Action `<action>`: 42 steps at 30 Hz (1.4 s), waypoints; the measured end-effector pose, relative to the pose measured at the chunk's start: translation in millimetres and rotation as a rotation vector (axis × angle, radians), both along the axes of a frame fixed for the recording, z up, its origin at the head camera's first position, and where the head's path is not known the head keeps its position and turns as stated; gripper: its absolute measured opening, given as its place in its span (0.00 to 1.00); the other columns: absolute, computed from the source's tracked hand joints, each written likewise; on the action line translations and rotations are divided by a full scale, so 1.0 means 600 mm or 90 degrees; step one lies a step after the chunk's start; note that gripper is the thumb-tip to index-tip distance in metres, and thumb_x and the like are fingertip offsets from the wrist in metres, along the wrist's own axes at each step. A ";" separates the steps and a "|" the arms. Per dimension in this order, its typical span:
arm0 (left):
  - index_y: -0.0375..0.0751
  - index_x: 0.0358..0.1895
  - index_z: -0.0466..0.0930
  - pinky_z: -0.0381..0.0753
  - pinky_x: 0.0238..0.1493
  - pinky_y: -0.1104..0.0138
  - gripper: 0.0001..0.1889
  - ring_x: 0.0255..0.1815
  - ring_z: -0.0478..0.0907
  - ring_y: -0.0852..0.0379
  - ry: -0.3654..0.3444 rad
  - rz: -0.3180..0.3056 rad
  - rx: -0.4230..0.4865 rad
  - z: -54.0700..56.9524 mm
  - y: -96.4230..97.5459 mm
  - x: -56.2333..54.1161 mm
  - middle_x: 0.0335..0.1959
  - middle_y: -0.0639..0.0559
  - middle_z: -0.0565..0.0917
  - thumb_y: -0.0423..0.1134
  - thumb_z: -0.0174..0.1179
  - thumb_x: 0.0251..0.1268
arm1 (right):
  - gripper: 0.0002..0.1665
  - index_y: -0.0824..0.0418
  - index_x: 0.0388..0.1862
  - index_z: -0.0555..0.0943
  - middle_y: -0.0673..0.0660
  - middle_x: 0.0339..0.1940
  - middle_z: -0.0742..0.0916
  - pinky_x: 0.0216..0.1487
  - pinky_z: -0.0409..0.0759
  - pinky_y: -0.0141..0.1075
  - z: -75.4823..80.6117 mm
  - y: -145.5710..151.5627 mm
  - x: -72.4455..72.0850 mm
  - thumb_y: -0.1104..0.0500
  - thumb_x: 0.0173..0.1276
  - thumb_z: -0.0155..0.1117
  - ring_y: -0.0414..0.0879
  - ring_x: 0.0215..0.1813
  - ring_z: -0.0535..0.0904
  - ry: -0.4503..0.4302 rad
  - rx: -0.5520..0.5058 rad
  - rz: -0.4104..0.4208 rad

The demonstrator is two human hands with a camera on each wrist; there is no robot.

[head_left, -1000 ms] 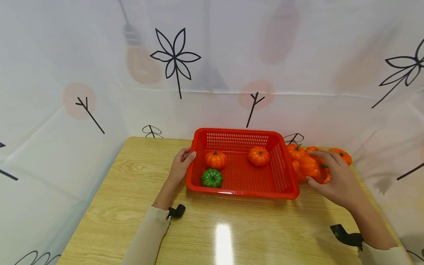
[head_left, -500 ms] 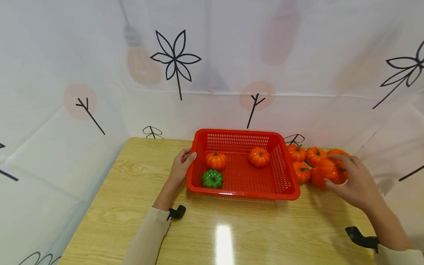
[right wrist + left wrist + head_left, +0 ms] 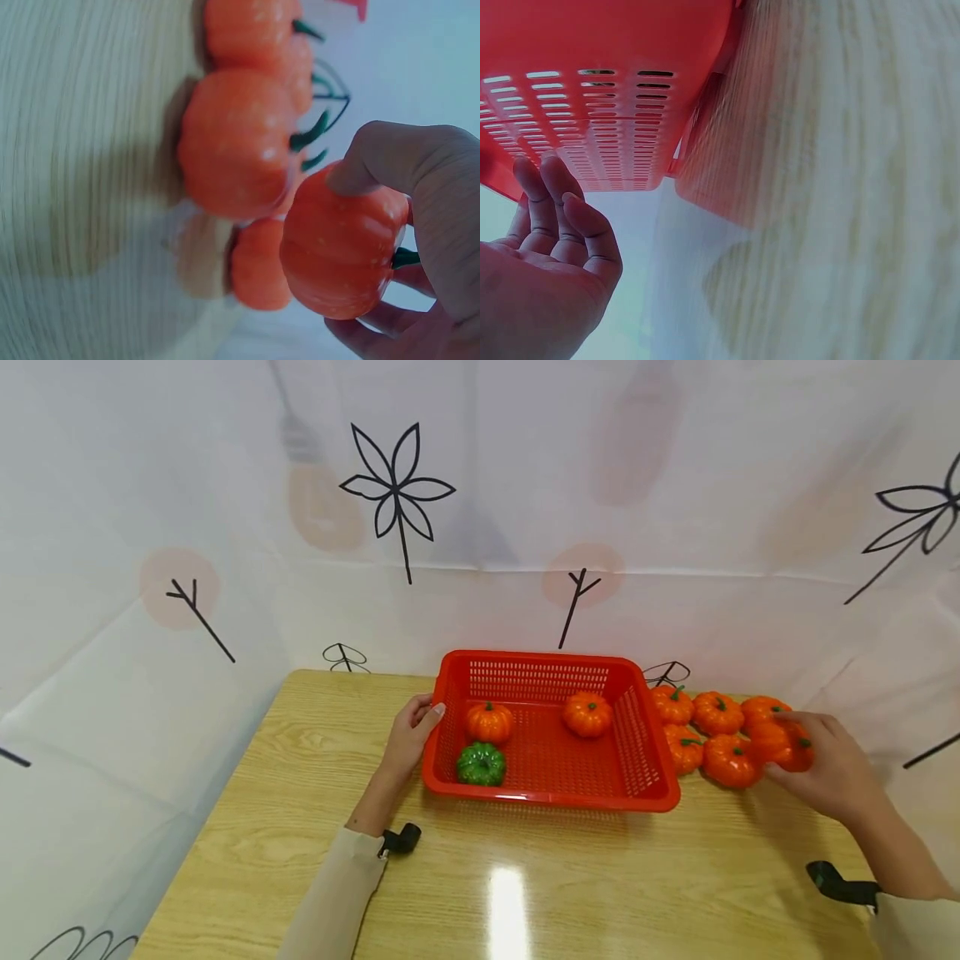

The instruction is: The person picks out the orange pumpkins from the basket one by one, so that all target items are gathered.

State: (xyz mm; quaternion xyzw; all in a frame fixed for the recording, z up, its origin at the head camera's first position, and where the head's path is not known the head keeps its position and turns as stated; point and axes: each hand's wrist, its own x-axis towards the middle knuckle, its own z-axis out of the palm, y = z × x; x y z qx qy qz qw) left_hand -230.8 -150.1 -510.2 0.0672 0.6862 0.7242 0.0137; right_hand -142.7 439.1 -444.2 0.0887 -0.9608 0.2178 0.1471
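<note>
My right hand (image 3: 836, 772) grips a small orange toy pumpkin (image 3: 341, 247) with a green stem, thumb on one side and fingers on the other. It is at the right end of a cluster of orange pumpkins (image 3: 731, 762), overlapping some of them in the head view. My left hand (image 3: 411, 731) holds the left side of a red plastic basket (image 3: 551, 797), thumb at the rim and bent fingers (image 3: 562, 180) against the slotted outer wall. Inside the basket lie two orange pumpkins (image 3: 489, 723) and a green pumpkin (image 3: 481, 764).
The wooden table (image 3: 450, 893) carries everything. A white patterned cloth (image 3: 480, 510) hangs behind it and at both sides. The pumpkin cluster stands close against the basket's right side, near the table's back right corner.
My right hand has moved right with the orange pumpkin, away from the basket, uncovering more of the pumpkins on the table. My left hand and the basket have stayed in place.
</note>
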 end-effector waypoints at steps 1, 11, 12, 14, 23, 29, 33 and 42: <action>0.34 0.70 0.73 0.88 0.49 0.66 0.23 0.56 0.83 0.38 -0.002 0.000 0.001 0.001 0.000 0.000 0.61 0.27 0.80 0.45 0.59 0.82 | 0.45 0.76 0.66 0.69 0.83 0.62 0.70 0.56 0.63 0.77 -0.002 0.006 -0.003 0.70 0.51 0.80 0.82 0.59 0.64 -0.005 0.002 -0.001; 0.34 0.70 0.73 0.88 0.48 0.68 0.22 0.57 0.82 0.36 -0.002 0.003 0.006 0.001 0.002 0.001 0.60 0.28 0.81 0.44 0.59 0.83 | 0.46 0.82 0.67 0.65 0.87 0.63 0.67 0.56 0.63 0.77 -0.029 0.040 -0.021 0.68 0.55 0.77 0.84 0.60 0.63 -0.063 0.028 -0.030; 0.34 0.70 0.73 0.87 0.48 0.68 0.23 0.58 0.82 0.35 -0.002 0.002 0.007 0.001 0.002 0.001 0.60 0.27 0.80 0.44 0.59 0.83 | 0.46 0.83 0.67 0.64 0.87 0.63 0.67 0.56 0.63 0.77 -0.032 0.043 -0.022 0.67 0.55 0.77 0.84 0.60 0.62 -0.071 0.032 -0.031; 0.34 0.70 0.73 0.87 0.49 0.68 0.23 0.59 0.81 0.32 -0.003 -0.001 0.009 0.003 0.002 0.001 0.61 0.27 0.80 0.45 0.59 0.83 | 0.46 0.84 0.67 0.64 0.87 0.62 0.67 0.57 0.63 0.77 -0.038 0.049 -0.025 0.67 0.55 0.76 0.84 0.59 0.63 -0.079 0.033 -0.030; 0.35 0.71 0.72 0.88 0.49 0.67 0.24 0.59 0.81 0.32 -0.009 -0.003 0.006 0.003 0.001 0.002 0.61 0.27 0.80 0.45 0.59 0.83 | 0.46 0.84 0.65 0.63 0.89 0.60 0.65 0.54 0.64 0.77 -0.059 0.057 -0.018 0.67 0.54 0.77 0.85 0.56 0.63 -0.111 0.025 -0.041; 0.35 0.71 0.72 0.88 0.50 0.67 0.24 0.60 0.81 0.34 -0.008 -0.001 0.001 0.003 0.000 0.002 0.62 0.28 0.80 0.45 0.58 0.83 | 0.45 0.85 0.64 0.63 0.91 0.60 0.62 0.52 0.64 0.78 -0.063 0.055 -0.017 0.67 0.54 0.76 0.85 0.56 0.60 -0.111 0.022 -0.043; 0.35 0.71 0.73 0.88 0.49 0.68 0.24 0.59 0.81 0.32 -0.008 -0.002 0.002 0.001 -0.001 0.000 0.61 0.27 0.80 0.46 0.59 0.83 | 0.44 0.86 0.64 0.63 0.91 0.59 0.62 0.51 0.64 0.78 -0.063 0.058 -0.018 0.67 0.55 0.75 0.85 0.56 0.60 -0.114 0.027 -0.030; 0.34 0.72 0.72 0.88 0.50 0.67 0.26 0.60 0.80 0.32 -0.008 -0.011 0.006 0.001 -0.002 0.001 0.61 0.28 0.80 0.47 0.59 0.83 | 0.44 0.84 0.65 0.64 0.90 0.60 0.63 0.51 0.64 0.75 -0.041 0.044 -0.018 0.68 0.55 0.76 0.84 0.60 0.58 -0.088 0.027 -0.005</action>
